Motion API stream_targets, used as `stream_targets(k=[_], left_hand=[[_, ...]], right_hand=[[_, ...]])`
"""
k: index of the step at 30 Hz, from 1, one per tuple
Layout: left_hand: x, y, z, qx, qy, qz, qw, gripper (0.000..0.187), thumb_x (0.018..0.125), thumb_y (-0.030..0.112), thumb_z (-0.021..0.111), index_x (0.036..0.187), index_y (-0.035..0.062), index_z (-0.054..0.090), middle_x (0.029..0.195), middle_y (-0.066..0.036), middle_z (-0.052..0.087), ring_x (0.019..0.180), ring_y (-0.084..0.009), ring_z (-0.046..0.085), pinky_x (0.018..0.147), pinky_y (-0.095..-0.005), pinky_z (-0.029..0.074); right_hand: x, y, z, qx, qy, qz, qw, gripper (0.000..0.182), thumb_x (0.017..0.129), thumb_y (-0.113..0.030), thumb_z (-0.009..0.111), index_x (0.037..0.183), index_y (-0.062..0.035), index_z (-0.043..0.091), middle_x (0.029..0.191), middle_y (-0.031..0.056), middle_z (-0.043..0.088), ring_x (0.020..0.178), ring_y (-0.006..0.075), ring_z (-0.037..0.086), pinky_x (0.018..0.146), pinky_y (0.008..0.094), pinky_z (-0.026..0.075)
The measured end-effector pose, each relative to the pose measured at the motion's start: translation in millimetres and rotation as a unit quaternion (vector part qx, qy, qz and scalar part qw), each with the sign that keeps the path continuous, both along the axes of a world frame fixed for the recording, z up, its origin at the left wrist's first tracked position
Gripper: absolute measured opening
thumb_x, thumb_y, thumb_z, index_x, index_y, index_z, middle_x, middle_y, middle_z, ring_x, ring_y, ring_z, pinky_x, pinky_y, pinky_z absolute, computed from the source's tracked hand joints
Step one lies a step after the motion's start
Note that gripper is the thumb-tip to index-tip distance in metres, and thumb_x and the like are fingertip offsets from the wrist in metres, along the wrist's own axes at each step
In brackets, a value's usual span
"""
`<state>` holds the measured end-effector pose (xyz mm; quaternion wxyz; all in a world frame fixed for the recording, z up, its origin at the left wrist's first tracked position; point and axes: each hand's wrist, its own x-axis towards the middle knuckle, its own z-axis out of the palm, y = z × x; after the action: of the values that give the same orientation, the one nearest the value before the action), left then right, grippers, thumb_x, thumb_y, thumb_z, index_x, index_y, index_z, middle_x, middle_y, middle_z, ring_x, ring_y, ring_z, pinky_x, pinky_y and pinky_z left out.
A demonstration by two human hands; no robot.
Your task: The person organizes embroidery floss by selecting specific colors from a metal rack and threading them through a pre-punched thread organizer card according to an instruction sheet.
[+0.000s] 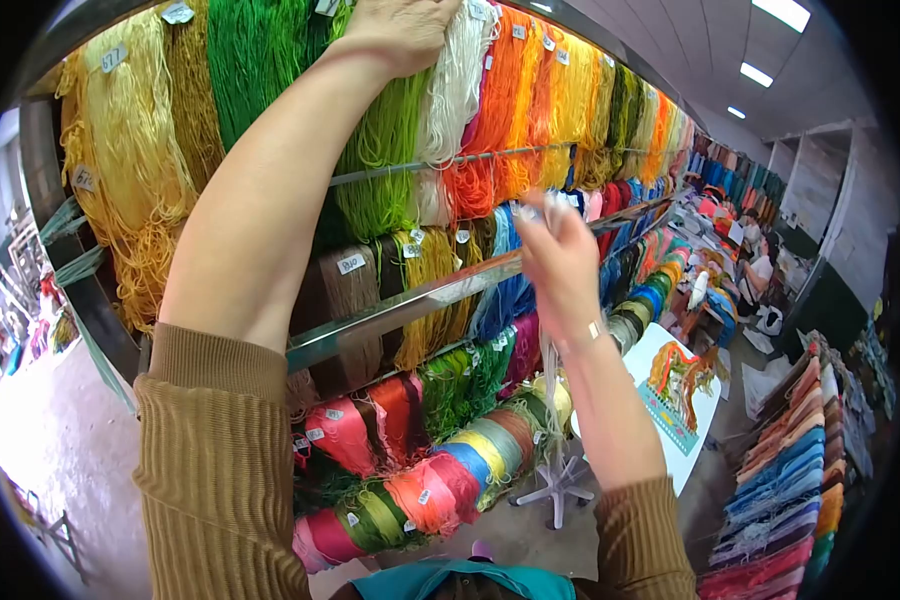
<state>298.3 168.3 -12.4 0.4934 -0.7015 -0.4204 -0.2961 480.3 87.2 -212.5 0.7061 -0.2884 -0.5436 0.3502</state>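
Note:
My left hand [400,32] is raised to the top rail of a rack, against a white thread hank [457,95] and bright green hanks [382,140]. Its fingers are cut off by the top of the view, so their grip is hidden. Lower and to the right, my right hand [562,255] is closed, its fingers bent together, in front of the middle metal rail [420,303]. Pale thread [551,385] hangs down from it. Orange hanks [495,95] hang behind, between my two hands.
Yellow hanks [130,120] with paper tags hang at the left end. Rolled coloured hanks [440,490] lie along the bottom. A white table [698,440] holds multicoloured thread. Another rack [790,470] stands at right. A wheeled chair base [555,490] is below; a person [760,265] sits farther off.

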Motion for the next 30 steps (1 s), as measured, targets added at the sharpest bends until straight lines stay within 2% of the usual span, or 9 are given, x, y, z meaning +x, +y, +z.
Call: stream_targets(k=[4, 7, 8, 11, 19, 22, 23, 29, 30], left_hand=[[-0.3, 1.0, 2.0, -0.030, -0.004, 0.005, 1.000, 0.045, 0.093, 0.022, 0.035, 0.134, 0.0109, 0.050, 0.121, -0.011, 0.064, 0.116, -0.0209, 0.058, 0.099, -0.0421, 0.038], [-5.1, 15.1, -4.6, -0.018, 0.003, 0.002, 1.000, 0.044, 0.093, 0.023, 0.035, 0.132, 0.0119, 0.050, 0.121, -0.010, 0.065, 0.117, -0.0202, 0.057, 0.100, -0.0435, 0.037], [-10.0, 21.4, -11.3, 0.075, 0.016, -0.054, 0.996, 0.043, 0.093, 0.023, 0.036, 0.132, 0.0121, 0.050, 0.121, -0.010, 0.065, 0.117, -0.0204, 0.057, 0.101, -0.0444, 0.036], [-0.5, 6.3, -0.2, -0.007, -0.003, 0.013, 1.000, 0.043, 0.093, 0.023, 0.036, 0.132, 0.0124, 0.050, 0.124, -0.009, 0.063, 0.120, -0.0211, 0.055, 0.102, -0.0464, 0.033], [1.3, 13.1, 0.3, -0.006, -0.012, 0.014, 1.000, 0.040, 0.092, 0.024, 0.038, 0.127, 0.0128, 0.053, 0.122, -0.009, 0.064, 0.120, -0.0209, 0.055, 0.102, -0.0469, 0.034], [-0.2, 8.1, -1.5, 0.026, -0.002, -0.004, 1.000, 0.040, 0.091, 0.023, 0.040, 0.126, 0.0130, 0.054, 0.121, -0.009, 0.064, 0.119, -0.0214, 0.055, 0.102, -0.0469, 0.034], [0.8, 6.1, -0.4, 0.026, -0.002, -0.005, 1.000, 0.040, 0.091, 0.023, 0.040, 0.126, 0.0130, 0.054, 0.121, -0.009, 0.064, 0.119, -0.0214, 0.055, 0.102, -0.0469, 0.034], [-1.4, 8.5, -4.4, -0.040, -0.022, -0.003, 0.999, 0.041, 0.090, 0.022, 0.041, 0.127, 0.0126, 0.054, 0.120, -0.009, 0.064, 0.118, -0.0228, 0.056, 0.102, -0.0478, 0.033], [-7.1, 13.6, -12.6, 0.065, -0.003, -0.063, 0.996, 0.041, 0.090, 0.022, 0.040, 0.127, 0.0124, 0.054, 0.120, -0.010, 0.064, 0.117, -0.0229, 0.056, 0.101, -0.0477, 0.034]], right_hand=[[-36.6, 70.8, 63.2, 0.163, -0.189, -0.218, 0.943, 0.044, 0.075, -0.026, 0.081, 0.103, 0.0014, 0.061, 0.064, -0.0008, 0.049, 0.056, 0.0097, 0.046, 0.053, 0.0270, 0.040], [-55.3, 84.3, 80.6, 0.184, -0.245, -0.337, 0.890, 0.049, 0.068, -0.030, 0.083, 0.100, -0.0010, 0.060, 0.080, 0.0154, 0.064, 0.075, 0.0337, 0.063, 0.073, 0.0417, 0.051], [-59.1, 85.3, 83.3, 0.186, -0.244, -0.337, 0.890, 0.049, 0.068, -0.030, 0.083, 0.100, -0.0010, 0.060, 0.080, 0.0154, 0.064, 0.075, 0.0337, 0.063, 0.073, 0.0417, 0.051], [-64.8, 90.3, 87.9, 0.188, -0.297, -0.392, 0.850, 0.040, 0.071, -0.027, 0.080, 0.099, -0.0048, 0.061, 0.090, 0.0182, 0.067, 0.085, 0.0370, 0.065, 0.076, 0.0442, 0.051], [-61.7, 110.1, 86.6, 0.269, -0.193, -0.382, 0.863, 0.015, 0.079, -0.019, 0.071, 0.081, -0.0041, 0.069, 0.073, 0.0158, 0.065, 0.071, 0.0327, 0.065, 0.066, 0.0413, 0.050], [-53.8, 105.0, 81.9, 0.255, -0.099, -0.288, 0.918, 0.010, 0.080, -0.011, 0.067, 0.080, -0.0018, 0.068, 0.067, 0.0146, 0.063, 0.059, 0.0201, 0.062, 0.059, 0.0314, 0.047], [-49.9, 108.7, 80.6, 0.271, -0.067, -0.263, 0.923, 0.009, 0.080, -0.007, 0.065, 0.076, 0.0006, 0.066, 0.061, 0.0085, 0.061, 0.056, 0.0112, 0.056, 0.057, 0.0274, 0.045], [-38.2, 104.8, 83.0, 0.205, 0.031, -0.096, 0.974, 0.010, 0.081, -0.007, 0.066, 0.074, -0.0011, 0.063, 0.065, -0.0013, 0.057, 0.057, 0.0044, 0.046, 0.052, 0.0235, 0.039], [-39.1, 101.7, 85.1, 0.167, 0.057, -0.046, 0.983, 0.010, 0.082, -0.008, 0.066, 0.074, -0.0026, 0.062, 0.067, -0.0021, 0.057, 0.057, 0.0036, 0.045, 0.050, 0.0227, 0.037]])
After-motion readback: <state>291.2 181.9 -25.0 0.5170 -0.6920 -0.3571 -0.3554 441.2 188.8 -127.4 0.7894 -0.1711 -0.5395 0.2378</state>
